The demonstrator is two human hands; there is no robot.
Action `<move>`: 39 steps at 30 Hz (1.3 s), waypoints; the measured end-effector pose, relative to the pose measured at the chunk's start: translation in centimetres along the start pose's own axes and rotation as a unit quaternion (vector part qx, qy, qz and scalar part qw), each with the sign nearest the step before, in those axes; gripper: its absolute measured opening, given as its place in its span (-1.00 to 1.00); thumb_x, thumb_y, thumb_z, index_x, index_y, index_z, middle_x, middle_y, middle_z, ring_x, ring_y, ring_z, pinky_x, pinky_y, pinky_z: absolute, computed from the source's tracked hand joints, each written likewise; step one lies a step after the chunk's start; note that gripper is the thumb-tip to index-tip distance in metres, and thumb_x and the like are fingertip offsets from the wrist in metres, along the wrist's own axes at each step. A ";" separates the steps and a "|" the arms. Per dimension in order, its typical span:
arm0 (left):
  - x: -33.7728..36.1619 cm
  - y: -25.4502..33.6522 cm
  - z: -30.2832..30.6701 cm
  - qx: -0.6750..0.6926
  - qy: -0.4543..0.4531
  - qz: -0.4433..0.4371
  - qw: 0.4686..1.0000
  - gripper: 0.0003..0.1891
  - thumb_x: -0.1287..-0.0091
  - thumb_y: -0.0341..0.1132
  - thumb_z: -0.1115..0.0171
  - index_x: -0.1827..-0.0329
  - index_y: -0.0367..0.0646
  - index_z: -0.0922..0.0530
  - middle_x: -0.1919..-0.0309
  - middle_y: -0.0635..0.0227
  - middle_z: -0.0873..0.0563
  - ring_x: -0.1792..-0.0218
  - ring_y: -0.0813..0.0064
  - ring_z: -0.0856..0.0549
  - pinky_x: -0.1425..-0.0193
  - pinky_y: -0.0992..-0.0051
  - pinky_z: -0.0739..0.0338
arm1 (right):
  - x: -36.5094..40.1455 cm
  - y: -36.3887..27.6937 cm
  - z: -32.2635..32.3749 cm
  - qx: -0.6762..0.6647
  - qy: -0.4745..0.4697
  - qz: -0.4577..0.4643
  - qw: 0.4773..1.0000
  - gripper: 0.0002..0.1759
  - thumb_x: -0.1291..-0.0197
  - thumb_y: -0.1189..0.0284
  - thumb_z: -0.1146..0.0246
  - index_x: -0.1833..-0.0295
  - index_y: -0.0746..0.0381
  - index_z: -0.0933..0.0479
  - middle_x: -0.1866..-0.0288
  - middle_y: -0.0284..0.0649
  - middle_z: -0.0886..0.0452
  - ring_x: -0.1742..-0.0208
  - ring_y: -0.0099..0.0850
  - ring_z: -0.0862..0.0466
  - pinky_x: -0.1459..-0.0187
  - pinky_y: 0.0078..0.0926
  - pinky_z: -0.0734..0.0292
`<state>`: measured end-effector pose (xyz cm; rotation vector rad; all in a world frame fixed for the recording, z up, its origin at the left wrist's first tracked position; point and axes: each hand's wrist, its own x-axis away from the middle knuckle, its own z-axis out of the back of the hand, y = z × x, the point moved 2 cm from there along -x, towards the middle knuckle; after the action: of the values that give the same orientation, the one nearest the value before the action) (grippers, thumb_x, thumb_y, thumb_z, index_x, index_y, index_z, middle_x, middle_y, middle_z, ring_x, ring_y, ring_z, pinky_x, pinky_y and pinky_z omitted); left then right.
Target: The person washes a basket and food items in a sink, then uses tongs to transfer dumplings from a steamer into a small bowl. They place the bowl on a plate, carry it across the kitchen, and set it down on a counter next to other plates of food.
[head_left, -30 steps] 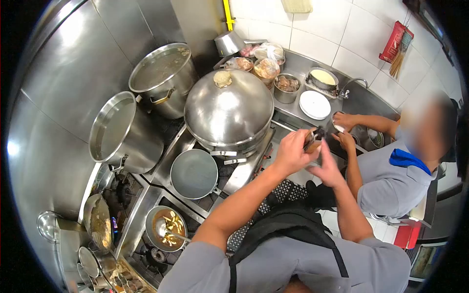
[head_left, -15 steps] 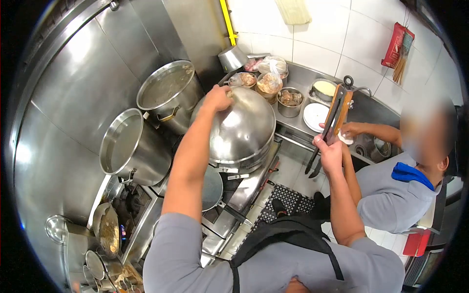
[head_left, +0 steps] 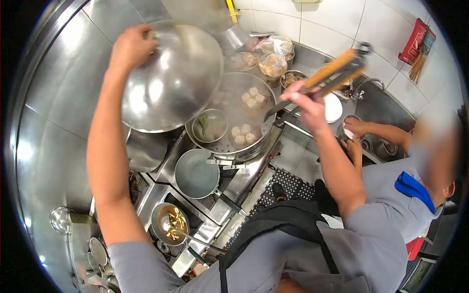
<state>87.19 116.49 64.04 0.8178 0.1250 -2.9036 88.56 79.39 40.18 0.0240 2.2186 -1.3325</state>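
Note:
My left hand (head_left: 133, 48) grips the knob of a large domed steel lid (head_left: 171, 78), held tilted up and left of the steamer. My right hand (head_left: 309, 105) is closed around tongs (head_left: 328, 73) with orange-brown handles, their dark tips pointing down over the steamer's right rim. Inside the uncovered steamer (head_left: 225, 145) two groups of pale dumplings, upper (head_left: 253, 97) and lower (head_left: 243, 135), rest on the perforated tray. A small bowl (head_left: 210, 125) with something green sits at its left. Steam blurs the back of the tray.
A frying pan (head_left: 197, 173) and a wok with food (head_left: 173, 222) sit on the stove at the front. Bowls and bagged food (head_left: 272, 65) stand behind the steamer. At the right, a co-worker's hands (head_left: 355, 128) are over the sink counter beside a white plate (head_left: 333, 108).
My left hand has lifted the lid off the steamer and moved it up and left, exposing the food. The tongs in my right hand have swung over the steamer's rim.

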 end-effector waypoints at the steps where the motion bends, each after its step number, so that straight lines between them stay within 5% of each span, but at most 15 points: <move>1: -0.2 -1.6 0.4 -0.003 0.002 0.032 0.999 -0.55 -0.05 -0.18 -0.26 -0.04 -0.07 -0.67 0.22 0.10 -0.77 0.16 0.12 -0.75 0.00 0.25 -0.59 | -0.9 1.6 -0.3 0.005 -0.040 -0.027 0.999 -0.82 -0.08 0.53 -0.30 0.17 0.28 -0.53 0.29 -0.21 -0.64 0.16 -0.35 -0.66 -0.05 -0.31 -0.51; 8: -0.9 -13.5 -0.1 0.045 -0.043 0.164 0.985 -0.54 0.01 -0.24 -0.30 -0.02 -0.14 -0.67 0.36 0.20 -0.76 0.33 0.33 -0.72 0.16 0.39 -0.55 | -3.8 9.2 -1.1 0.017 -0.142 -0.159 0.977 -0.88 -0.02 0.47 -0.34 0.37 0.26 -0.55 0.39 -0.32 -0.59 0.30 -0.51 -0.55 0.16 -0.50 -0.40; 13: 0.8 -15.1 0.6 0.016 -0.052 0.221 0.974 -0.52 0.07 -0.29 -0.30 -0.02 -0.15 -0.67 0.30 0.15 -0.76 0.26 0.29 -0.72 0.09 0.39 -0.54 | -4.2 14.4 -1.1 0.067 -0.113 -0.151 0.980 -0.81 -0.02 0.46 -0.37 0.42 0.20 -0.45 0.51 -0.41 -0.50 0.48 -0.56 -0.46 0.39 -0.52 -0.38; 19: 2.0 -16.8 0.5 0.002 -0.064 0.246 0.967 -0.49 0.10 -0.30 -0.28 -0.03 -0.10 -0.68 0.24 0.13 -0.76 0.19 0.25 -0.72 0.03 0.39 -0.54 | -6.1 13.2 -4.0 0.088 -0.113 -0.144 0.979 -0.83 -0.03 0.45 -0.32 0.43 0.24 -0.45 0.61 -0.38 -0.47 0.58 -0.55 -0.46 0.49 -0.50 -0.38; 25: 2.3 -18.0 0.0 -0.031 -0.050 0.239 0.969 -0.52 -0.04 -0.18 -0.30 -0.06 -0.14 -0.65 0.11 0.06 -0.75 0.13 0.20 -0.73 -0.01 0.35 -0.55 | -9.9 7.5 -6.0 0.004 -0.135 -0.131 0.982 -0.83 -0.04 0.45 -0.27 0.50 0.25 -0.46 0.65 -0.35 -0.46 0.65 -0.53 -0.46 0.56 -0.52 -0.33; 28: 1.8 -18.7 -0.5 -0.040 -0.100 0.227 0.968 -0.54 -0.17 -0.09 -0.24 -0.08 -0.16 -0.64 0.06 0.04 -0.73 0.08 0.17 -0.73 -0.02 0.30 -0.56 | -10.6 3.0 -4.8 0.016 -0.075 -0.088 0.993 -0.85 -0.02 0.48 -0.27 0.52 0.24 -0.46 0.67 -0.33 -0.47 0.64 -0.52 -0.47 0.53 -0.53 -0.36; 31: 0.8 -24.8 -3.8 -0.150 -0.001 -0.001 0.989 -0.54 -0.24 -0.05 -0.18 -0.09 -0.18 -0.62 0.09 0.03 -0.74 0.10 0.14 -0.73 0.00 0.26 -0.56 | -10.7 -2.9 -1.4 0.000 0.001 -0.023 1.000 -0.82 -0.05 0.47 -0.28 0.52 0.26 -0.46 0.66 -0.31 -0.48 0.63 -0.49 -0.48 0.52 -0.51 -0.38; 34: -0.2 -23.8 -3.9 0.005 -0.039 0.112 0.993 -0.55 -0.25 -0.08 -0.19 -0.09 -0.19 -0.62 0.18 0.07 -0.75 0.18 0.19 -0.74 0.06 0.31 -0.57 | -9.8 -7.7 3.7 0.091 0.055 0.032 0.994 -0.82 -0.05 0.46 -0.28 0.52 0.25 -0.46 0.65 -0.33 -0.48 0.63 -0.52 -0.46 0.53 -0.52 -0.36; 37: 0.7 -13.1 -0.9 0.109 -0.098 0.207 0.967 -0.57 -0.19 -0.15 -0.24 -0.06 -0.21 -0.64 0.23 0.11 -0.76 0.24 0.27 -0.73 0.10 0.38 -0.57 | -8.5 -9.2 8.7 0.180 0.138 0.056 0.972 -0.81 -0.06 0.45 -0.28 0.54 0.24 -0.47 0.65 -0.35 -0.47 0.63 -0.55 -0.43 0.54 -0.54 -0.33; 39: 0.5 -10.4 -1.3 0.130 -0.070 0.154 0.977 -0.59 -0.13 -0.22 -0.26 -0.02 -0.22 -0.66 0.24 0.13 -0.76 0.24 0.31 -0.73 0.10 0.42 -0.56 | -7.9 -7.8 13.5 0.268 0.192 0.062 0.942 -0.79 -0.05 0.42 -0.27 0.55 0.27 -0.49 0.68 -0.36 -0.47 0.63 -0.55 -0.46 0.52 -0.54 -0.35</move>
<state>86.00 126.91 63.19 0.5971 -0.3706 -2.6986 99.00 66.33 45.24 0.6642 2.0245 -1.9469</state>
